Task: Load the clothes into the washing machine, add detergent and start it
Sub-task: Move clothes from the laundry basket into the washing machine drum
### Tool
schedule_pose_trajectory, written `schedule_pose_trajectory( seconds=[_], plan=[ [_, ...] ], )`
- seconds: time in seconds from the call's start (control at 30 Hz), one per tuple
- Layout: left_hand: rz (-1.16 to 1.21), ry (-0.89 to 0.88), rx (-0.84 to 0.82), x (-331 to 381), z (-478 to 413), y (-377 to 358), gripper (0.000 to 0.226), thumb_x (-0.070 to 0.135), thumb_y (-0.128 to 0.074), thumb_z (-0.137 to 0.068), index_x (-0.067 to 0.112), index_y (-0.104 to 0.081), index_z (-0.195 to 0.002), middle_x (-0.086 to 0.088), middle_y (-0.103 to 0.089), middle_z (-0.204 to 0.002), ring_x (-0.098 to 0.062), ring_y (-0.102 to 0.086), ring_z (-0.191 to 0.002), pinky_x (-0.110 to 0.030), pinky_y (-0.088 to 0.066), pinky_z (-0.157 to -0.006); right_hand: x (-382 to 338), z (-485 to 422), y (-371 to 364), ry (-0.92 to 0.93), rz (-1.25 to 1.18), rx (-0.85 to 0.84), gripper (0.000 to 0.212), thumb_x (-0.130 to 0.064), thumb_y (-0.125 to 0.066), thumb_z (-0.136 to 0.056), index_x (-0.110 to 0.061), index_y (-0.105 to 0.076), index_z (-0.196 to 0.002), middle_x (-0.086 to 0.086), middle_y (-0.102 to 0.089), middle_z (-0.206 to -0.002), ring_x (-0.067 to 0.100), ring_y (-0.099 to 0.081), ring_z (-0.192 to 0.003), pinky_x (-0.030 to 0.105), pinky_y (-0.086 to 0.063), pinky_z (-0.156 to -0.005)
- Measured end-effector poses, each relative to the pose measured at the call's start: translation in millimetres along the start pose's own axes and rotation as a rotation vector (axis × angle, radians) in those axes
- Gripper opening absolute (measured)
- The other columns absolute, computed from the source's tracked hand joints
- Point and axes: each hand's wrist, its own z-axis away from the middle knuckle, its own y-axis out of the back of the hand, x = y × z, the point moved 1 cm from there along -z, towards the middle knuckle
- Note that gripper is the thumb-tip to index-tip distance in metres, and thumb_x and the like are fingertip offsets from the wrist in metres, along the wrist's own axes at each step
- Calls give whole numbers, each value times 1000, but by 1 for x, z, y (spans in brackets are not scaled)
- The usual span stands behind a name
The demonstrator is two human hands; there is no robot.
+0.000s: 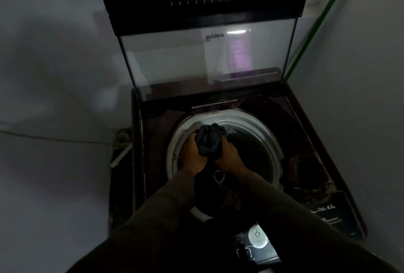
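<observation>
In the head view a top-loading washer stands in a dim corner between pale walls, its glass lid raised upright at the back edge. Both hands reach over the round drum opening, which has a pale ring around it. The left hand and the right hand sit side by side, each with its fingers closed tight on a bunched dark striped cloth, which rises between them above the left half of the opening. More dark fabric hangs down below the hands towards the front edge of the drum, and its lower end is lost in shadow. Both arms wear dark sleeves. The inside of the drum is too dark to tell what lies in it. At the front edge of the washer, just right of the arms, a round white dial marked with a 6 sits on the control panel. A green line runs slantwise down the right wall behind the lid.
</observation>
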Motion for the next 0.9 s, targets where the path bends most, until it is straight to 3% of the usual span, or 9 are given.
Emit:
schedule_pose_trajectory(
  seconds=[0.13,0.27,0.43,0.57,0.63,0.7,0.77,0.8,0.9],
  plan=[
    [-75,-72,12,-5,-2,-3,39,34,-59,-92,23,-55,-129,9,-61,-126,-9,-57,-114,-28,-46,-100,2,-6,-13,-40,3,8,79,-27,-77,-78,-7,-35,-141,22,-46,-135,39,-49,-123,43,-44,-103],
    [-208,-54,-74,-28,-5,-4,52,29,-63,-88,18,-50,-136,-2,-57,-135,-18,-53,-125,-39,-44,-106,9,-9,-23,-79,-1,6,84,-29,-78,-77,-7,-32,-145,23,-45,-137,40,-48,-125,43,-43,-103],
    [-299,-45,-214,-31,5,0,62,14,-58,-94,5,-31,-149,-14,-35,-154,-28,-32,-143,-32,-23,-117,16,-8,-27,-108,25,-18,73,-26,-76,-80,-4,-41,-140,21,-50,-134,36,-48,-125,37,-39,-101],
    [-405,-132,-261,-27,8,0,61,19,-49,-100,5,-21,-152,-14,-20,-160,-25,-18,-148,-26,-10,-115,18,-3,-25,-67,84,-18,71,-26,-72,-84,-5,-39,-143,20,-46,-137,33,-43,-129,36,-35,-106],
    [-494,-178,-256,-22,11,1,61,32,-43,-101,7,-23,-153,-13,-21,-160,-25,-17,-149,-31,-11,-118,20,1,-23,-23,127,-17,68,-27,-69,-86,-7,-39,-144,18,-42,-141,31,-41,-133,35,-35,-108],
    [-600,-295,-215,-17,15,1,68,46,-31,-94,3,-40,-145,-18,-38,-152,-31,-32,-143,-44,-25,-116,22,8,-19,23,220,-17,65,-32,-63,-90,-12,-36,-147,13,-34,-149,30,-32,-140,38,-36,-110],
    [-671,-342,-209,-18,11,-1,66,46,-33,-88,-1,-61,-125,-22,-59,-131,-37,-55,-125,-54,-47,-100,25,13,-12,53,400,-4,65,-39,-54,-95,-15,-30,-150,10,-24,-157,28,-14,-149,45,-33,-114],
    [-720,-371,-205,-17,12,-1,64,46,-35,-88,-1,-64,-121,-21,-63,-126,-37,-58,-121,-55,-50,-95,27,15,-7,65,487,8,65,-43,-49,-97,-16,-27,-151,8,-18,-161,27,-5,-151,48,-29,-116],
    [-866,-428,-204,-1,24,-3,80,58,-14,-89,8,-47,-141,-13,-45,-148,-29,-35,-142,-52,-27,-116,35,26,8,44,606,25,68,-55,-32,-99,-19,-16,-155,4,0,-165,25,13,-150,53,-14,-120]
  ],
)
